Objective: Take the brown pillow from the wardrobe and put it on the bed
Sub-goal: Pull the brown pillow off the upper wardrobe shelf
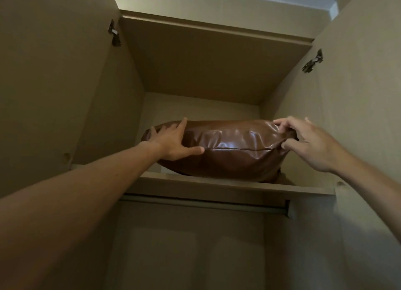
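A shiny brown pillow [230, 150] lies on the top shelf [217, 186] of an open beige wardrobe, above my head. Its front edge bulges a little over the shelf's lip. My left hand [173, 142] presses flat on the pillow's left end, fingers spread over the top and thumb along the front seam. My right hand [308, 142] pinches the pillow's right corner between thumb and fingers, and the cover creases there. The bed is out of view.
Both wardrobe doors stand open, the left door [54, 83] and the right door [358, 94], each with a metal hinge near the top. A hanging rail [206, 205] runs under the shelf above a dark lower compartment. The ceiling shows at top right.
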Available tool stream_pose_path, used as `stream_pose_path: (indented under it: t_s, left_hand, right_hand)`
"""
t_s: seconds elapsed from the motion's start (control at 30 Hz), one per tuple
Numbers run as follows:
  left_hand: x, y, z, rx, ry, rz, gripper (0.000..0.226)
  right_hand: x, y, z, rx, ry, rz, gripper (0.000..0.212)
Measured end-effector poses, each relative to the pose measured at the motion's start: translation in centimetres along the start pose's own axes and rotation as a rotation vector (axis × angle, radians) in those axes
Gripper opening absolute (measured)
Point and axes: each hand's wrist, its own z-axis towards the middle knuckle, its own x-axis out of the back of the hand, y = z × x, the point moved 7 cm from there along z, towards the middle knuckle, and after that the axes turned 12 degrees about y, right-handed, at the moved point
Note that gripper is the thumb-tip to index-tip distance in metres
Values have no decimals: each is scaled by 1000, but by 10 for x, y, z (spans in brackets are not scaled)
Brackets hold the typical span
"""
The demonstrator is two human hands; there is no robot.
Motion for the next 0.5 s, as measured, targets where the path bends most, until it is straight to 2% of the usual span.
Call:
stream_pose_path:
  t_s: [0.1, 0.17, 0.2, 0.27, 0.3, 0.37, 0.5]
  left_hand:
    - [-13, 10, 0, -20, -56, 14, 138]
    - [-19, 15, 2, -30, -40, 43, 144]
    - [-21, 14, 3, -30, -32, 51, 145]
    - [-22, 11, 8, -36, -17, 68, 144]
    - [-22, 9, 9, -40, -11, 80, 142]
    - [-21, 8, 9, -43, 8, 102, 137]
    - [-12, 15, 3, -47, 47, 126, 128]
  right_hand:
    - [-5, -16, 15, 16, -9, -126, 68]
    - [-19, -24, 24, 89, -75, -358, 101]
    - [-31, -29, 26, 138, -125, -483, 112]
    - [-54, -37, 28, 236, -199, -648, 121]
    - [-64, -41, 28, 280, -202, -689, 118]
    - [-74, -49, 29, 348, -139, -709, 97]
    - [-74, -45, 21, 388, -23, -617, 31]
